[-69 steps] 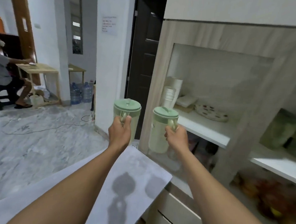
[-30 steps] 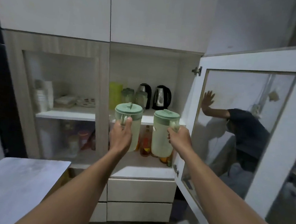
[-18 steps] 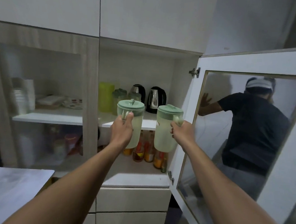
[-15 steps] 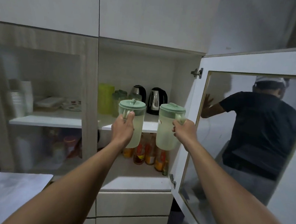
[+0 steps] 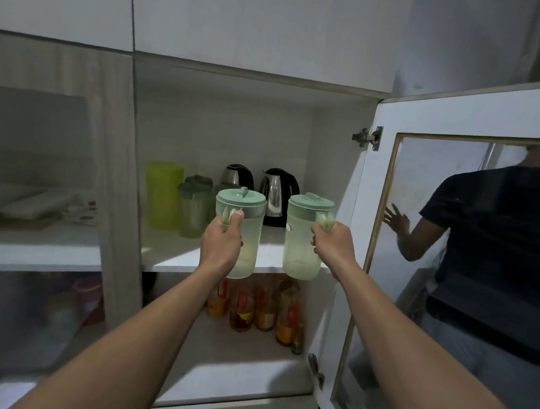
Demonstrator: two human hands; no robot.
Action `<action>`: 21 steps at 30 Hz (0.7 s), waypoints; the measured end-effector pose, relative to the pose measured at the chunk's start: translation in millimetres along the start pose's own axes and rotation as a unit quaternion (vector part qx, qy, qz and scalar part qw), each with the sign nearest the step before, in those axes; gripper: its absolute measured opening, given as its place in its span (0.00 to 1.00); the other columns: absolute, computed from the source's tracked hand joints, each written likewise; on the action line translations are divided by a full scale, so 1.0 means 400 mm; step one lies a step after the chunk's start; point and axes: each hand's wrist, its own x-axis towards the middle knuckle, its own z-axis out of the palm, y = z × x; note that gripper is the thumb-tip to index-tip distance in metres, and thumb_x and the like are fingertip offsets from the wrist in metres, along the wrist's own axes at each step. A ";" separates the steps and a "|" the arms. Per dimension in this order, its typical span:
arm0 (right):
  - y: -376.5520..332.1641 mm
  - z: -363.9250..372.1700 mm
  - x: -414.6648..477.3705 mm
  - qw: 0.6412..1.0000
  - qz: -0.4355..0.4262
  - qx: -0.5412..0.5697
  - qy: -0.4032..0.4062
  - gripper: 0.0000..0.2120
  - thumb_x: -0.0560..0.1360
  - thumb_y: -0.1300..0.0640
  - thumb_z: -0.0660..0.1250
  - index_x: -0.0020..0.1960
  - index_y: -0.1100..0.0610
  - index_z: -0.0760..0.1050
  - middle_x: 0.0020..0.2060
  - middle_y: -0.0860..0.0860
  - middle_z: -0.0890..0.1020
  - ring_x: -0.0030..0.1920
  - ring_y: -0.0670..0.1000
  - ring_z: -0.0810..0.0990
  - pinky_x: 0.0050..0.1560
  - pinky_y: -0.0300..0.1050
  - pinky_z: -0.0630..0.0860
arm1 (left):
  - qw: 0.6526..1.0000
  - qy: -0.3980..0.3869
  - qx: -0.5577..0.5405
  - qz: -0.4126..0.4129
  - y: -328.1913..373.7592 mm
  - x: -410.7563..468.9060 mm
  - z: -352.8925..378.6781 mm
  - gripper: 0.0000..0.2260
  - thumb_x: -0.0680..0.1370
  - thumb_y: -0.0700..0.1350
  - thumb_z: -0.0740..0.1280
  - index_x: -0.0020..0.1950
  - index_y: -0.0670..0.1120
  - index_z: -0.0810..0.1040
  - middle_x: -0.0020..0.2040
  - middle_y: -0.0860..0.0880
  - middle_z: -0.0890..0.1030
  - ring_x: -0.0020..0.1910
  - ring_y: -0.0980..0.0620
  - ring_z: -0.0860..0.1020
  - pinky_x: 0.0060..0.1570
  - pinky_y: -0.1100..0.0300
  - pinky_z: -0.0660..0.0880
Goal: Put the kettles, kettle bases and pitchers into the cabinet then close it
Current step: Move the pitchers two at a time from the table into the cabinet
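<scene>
Green-lidded pitchers hang upright in front of the open cabinet (image 5: 334, 183), level with its upper shelf (image 5: 179, 255); the left hand (image 5: 222, 244) has its fingers wrapped round the handle of the left pitcher (image 5: 244, 231); the right hand (image 5: 332, 247) grips the right pitcher (image 5: 301, 238) likewise. Two kettles (image 5: 277, 195) stand at the back of that shelf, beside more pitchers (image 5: 193, 208).

Both arms reach forward, left hand (image 5: 222, 244) and right hand (image 5: 332, 250) each in closed grip.

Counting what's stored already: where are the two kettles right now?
Both kettles stand side by side at the back of the open cabinet's upper shelf, right of the green pitchers.
</scene>
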 end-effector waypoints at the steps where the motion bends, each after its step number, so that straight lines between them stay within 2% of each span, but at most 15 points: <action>1: 0.011 0.012 0.028 1.000 0.004 0.000 -0.001 0.08 0.78 0.57 0.65 0.41 0.58 0.76 0.34 0.55 0.79 0.34 0.53 0.76 0.36 0.47 0.72 | 1.000 -0.006 -0.004 -0.003 -0.016 0.025 0.019 0.17 0.80 0.60 0.59 0.45 0.48 0.74 0.37 0.48 0.78 0.38 0.49 0.78 0.39 0.54 0.73; 3: 0.040 0.040 0.093 1.000 0.006 -0.003 -0.004 0.09 0.78 0.57 0.65 0.40 0.58 0.75 0.33 0.54 0.79 0.32 0.52 0.76 0.33 0.45 0.70 | 1.000 -0.017 -0.016 -0.010 -0.056 0.085 0.065 0.17 0.80 0.61 0.59 0.48 0.47 0.75 0.39 0.50 0.77 0.41 0.48 0.78 0.41 0.52 0.74; 6: 0.076 0.072 0.183 1.000 0.000 -0.008 -0.010 0.09 0.78 0.57 0.65 0.40 0.58 0.75 0.33 0.54 0.78 0.33 0.53 0.76 0.36 0.47 0.72 | 0.999 -0.021 -0.026 -0.028 -0.105 0.165 0.131 0.20 0.79 0.62 0.59 0.54 0.47 0.76 0.42 0.51 0.77 0.45 0.48 0.78 0.47 0.50 0.74; 11: 0.125 0.113 0.345 1.000 0.005 -0.002 -0.012 0.09 0.78 0.59 0.64 0.40 0.59 0.76 0.33 0.56 0.78 0.34 0.54 0.75 0.37 0.46 0.69 | 0.999 -0.017 -0.022 -0.041 -0.146 0.288 0.241 0.16 0.80 0.62 0.59 0.47 0.50 0.74 0.41 0.49 0.77 0.44 0.48 0.77 0.47 0.50 0.74; 13: 0.149 0.129 0.408 1.000 0.006 -0.007 -0.013 0.09 0.79 0.57 0.64 0.42 0.59 0.77 0.34 0.55 0.79 0.34 0.53 0.77 0.37 0.45 0.70 | 0.999 -0.014 -0.016 -0.048 -0.167 0.334 0.288 0.17 0.80 0.63 0.59 0.49 0.50 0.73 0.43 0.47 0.77 0.46 0.45 0.78 0.50 0.48 0.74; 14: 0.157 0.135 0.427 1.000 0.009 -0.009 -0.015 0.09 0.79 0.57 0.64 0.44 0.59 0.78 0.35 0.54 0.80 0.35 0.52 0.77 0.36 0.45 0.71 | 0.999 -0.017 -0.014 -0.049 -0.172 0.348 0.302 0.20 0.79 0.64 0.58 0.52 0.48 0.73 0.45 0.45 0.79 0.50 0.43 0.79 0.54 0.46 0.75; 17: 0.190 0.157 0.492 1.000 0.022 -0.020 -0.009 0.09 0.80 0.58 0.64 0.45 0.61 0.79 0.36 0.54 0.79 0.35 0.52 0.76 0.32 0.42 0.69 | 0.996 -0.021 -0.020 -0.081 -0.204 0.403 0.361 0.40 0.71 0.73 0.56 0.66 0.41 0.73 0.60 0.38 0.79 0.62 0.38 0.77 0.63 0.40 0.73; 18: 0.201 0.165 0.511 0.999 0.025 -0.027 -0.004 0.08 0.79 0.59 0.65 0.45 0.61 0.79 0.36 0.55 0.80 0.35 0.53 0.77 0.32 0.42 0.69 | 0.996 -0.020 -0.023 -0.086 -0.218 0.420 0.379 0.40 0.71 0.74 0.56 0.65 0.40 0.73 0.60 0.38 0.80 0.61 0.38 0.77 0.62 0.42 0.73; 21: 0.237 0.192 0.576 0.999 0.027 -0.031 0.007 0.10 0.79 0.57 0.66 0.46 0.63 0.81 0.40 0.58 0.84 0.40 0.57 0.81 0.37 0.44 0.72 | 0.996 -0.020 -0.011 -0.088 -0.252 0.471 0.427 0.24 0.79 0.65 0.58 0.48 0.43 0.75 0.43 0.43 0.80 0.47 0.42 0.80 0.49 0.49 0.74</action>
